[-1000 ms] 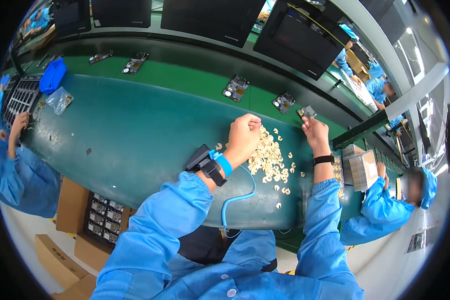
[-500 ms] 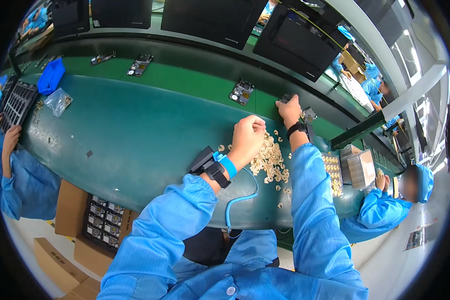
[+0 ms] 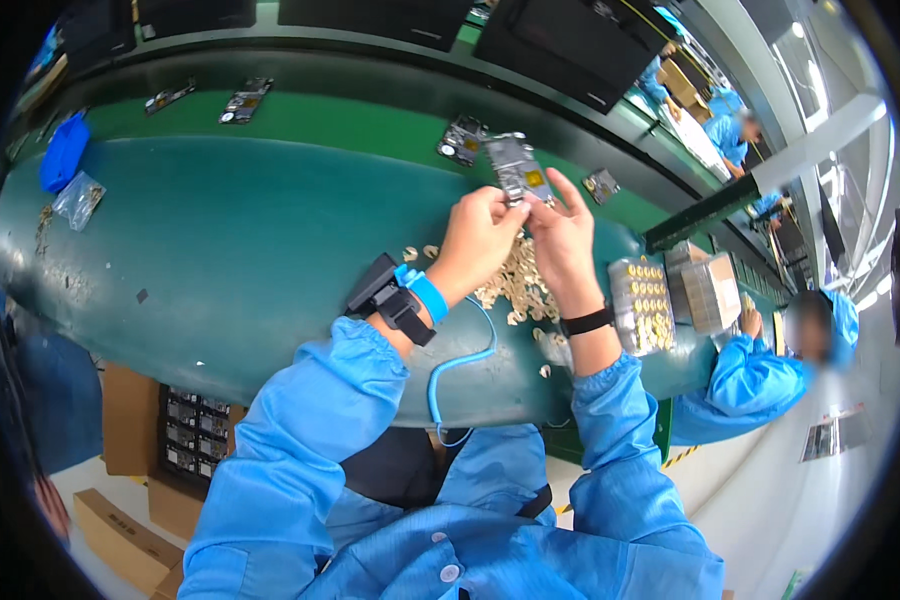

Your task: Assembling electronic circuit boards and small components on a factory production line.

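Observation:
A dark circuit board with a yellow patch is held up, tilted, above the far side of the green table. My left hand is closed, its thumb and fingertips pinched at the board's near left corner; whether a small piece is also between them is hidden. From the right, my right hand grips the near end of the same board, thumb on it and some fingers raised. Below both hands lies a pile of small off-white curved pieces, partly covered by the right hand and wrist.
More circuit boards lie along the green strip behind. At right stand a tray of round gold parts and a clear box, near a co-worker. A blue coiled cord hangs off the near edge. A blue bin stands far left.
My right hand has lifted the circuit board from the back strip and drawn it nearer. My left hand has moved from over the pile to meet it. The view has shifted slightly.

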`<action>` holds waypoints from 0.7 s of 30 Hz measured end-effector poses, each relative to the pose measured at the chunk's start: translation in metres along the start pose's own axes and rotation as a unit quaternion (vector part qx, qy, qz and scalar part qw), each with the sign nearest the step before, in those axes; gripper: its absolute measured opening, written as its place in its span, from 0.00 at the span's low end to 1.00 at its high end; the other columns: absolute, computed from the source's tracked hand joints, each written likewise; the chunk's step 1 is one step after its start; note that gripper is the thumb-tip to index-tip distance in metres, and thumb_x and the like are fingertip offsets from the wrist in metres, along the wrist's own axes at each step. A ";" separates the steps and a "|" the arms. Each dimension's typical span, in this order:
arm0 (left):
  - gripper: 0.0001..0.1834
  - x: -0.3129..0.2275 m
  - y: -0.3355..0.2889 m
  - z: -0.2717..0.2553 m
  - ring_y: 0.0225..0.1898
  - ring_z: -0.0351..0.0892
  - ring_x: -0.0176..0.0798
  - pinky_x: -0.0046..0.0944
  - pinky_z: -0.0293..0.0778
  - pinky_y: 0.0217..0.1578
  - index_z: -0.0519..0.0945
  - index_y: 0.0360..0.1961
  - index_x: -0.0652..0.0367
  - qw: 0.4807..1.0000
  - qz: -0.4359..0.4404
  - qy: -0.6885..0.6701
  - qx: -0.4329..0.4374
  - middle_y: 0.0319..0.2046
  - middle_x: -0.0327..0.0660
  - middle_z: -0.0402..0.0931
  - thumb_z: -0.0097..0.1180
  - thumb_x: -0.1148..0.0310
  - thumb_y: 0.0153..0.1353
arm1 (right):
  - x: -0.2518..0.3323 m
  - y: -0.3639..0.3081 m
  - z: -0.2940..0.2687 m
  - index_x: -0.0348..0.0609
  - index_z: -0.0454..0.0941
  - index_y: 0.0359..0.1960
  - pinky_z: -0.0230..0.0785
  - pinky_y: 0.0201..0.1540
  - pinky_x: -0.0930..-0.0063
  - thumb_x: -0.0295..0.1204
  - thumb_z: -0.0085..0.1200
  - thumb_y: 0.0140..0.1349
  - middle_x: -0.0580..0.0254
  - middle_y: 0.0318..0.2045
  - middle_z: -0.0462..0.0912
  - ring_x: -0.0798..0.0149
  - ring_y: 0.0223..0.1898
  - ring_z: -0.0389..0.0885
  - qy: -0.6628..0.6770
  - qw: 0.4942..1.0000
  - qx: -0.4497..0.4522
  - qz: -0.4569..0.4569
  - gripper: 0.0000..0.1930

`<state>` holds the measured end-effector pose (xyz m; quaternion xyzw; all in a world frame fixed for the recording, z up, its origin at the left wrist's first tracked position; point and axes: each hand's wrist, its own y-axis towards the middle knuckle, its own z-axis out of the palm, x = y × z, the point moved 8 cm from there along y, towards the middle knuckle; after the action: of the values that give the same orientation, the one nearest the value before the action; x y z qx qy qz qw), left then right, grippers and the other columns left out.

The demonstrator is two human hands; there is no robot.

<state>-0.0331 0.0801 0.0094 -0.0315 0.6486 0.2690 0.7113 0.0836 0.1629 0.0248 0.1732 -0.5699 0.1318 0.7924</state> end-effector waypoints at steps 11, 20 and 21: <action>0.10 -0.013 0.004 -0.008 0.44 0.88 0.42 0.35 0.87 0.41 0.74 0.52 0.73 0.989 -0.011 -0.143 -0.025 0.47 0.51 0.83 0.48 0.79 0.74 | 0.115 -0.044 -0.127 0.37 0.84 0.51 0.80 0.44 0.70 0.24 0.66 0.59 0.57 0.37 0.88 0.63 0.38 0.87 -0.507 0.840 -0.083 -0.172 0.17; 0.14 -0.010 -0.003 -0.007 0.44 0.87 0.39 0.37 0.87 0.45 0.74 0.56 0.76 0.993 -0.008 -0.111 -0.042 0.47 0.51 0.83 0.46 0.77 0.75 | 0.116 -0.079 -0.181 0.37 0.89 0.41 0.77 0.40 0.61 0.31 0.68 0.59 0.50 0.36 0.85 0.55 0.33 0.83 -0.675 0.729 -0.030 -0.113 0.12; 0.14 -0.011 -0.005 -0.004 0.43 0.87 0.40 0.37 0.87 0.45 0.73 0.56 0.76 0.994 -0.011 -0.107 -0.034 0.47 0.51 0.83 0.46 0.77 0.75 | 0.114 -0.082 -0.183 0.38 0.89 0.41 0.77 0.40 0.61 0.30 0.67 0.60 0.51 0.36 0.84 0.54 0.33 0.83 -0.676 0.725 -0.031 -0.128 0.11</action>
<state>-0.0353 0.0706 0.0181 -0.0337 0.5589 0.2850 0.7780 0.3101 0.1674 0.0700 0.2625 -0.9308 -0.1407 0.2117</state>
